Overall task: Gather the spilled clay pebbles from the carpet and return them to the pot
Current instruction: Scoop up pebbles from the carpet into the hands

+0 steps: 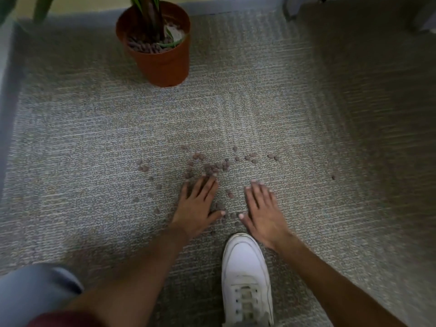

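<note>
A white sneaker (247, 279) stands nearest, its toe just beside the right hand (264, 213). The left hand (197, 208) and right hand lie flat, palms down on the grey carpet (94, 138), fingers extended and holding nothing. Clay pebbles (212, 167) lie scattered between and beyond the fingertips. Further off, the orange pot (162, 60) stands upright with a plant (151, 17) and more pebbles inside. A wall base runs behind.
</note>
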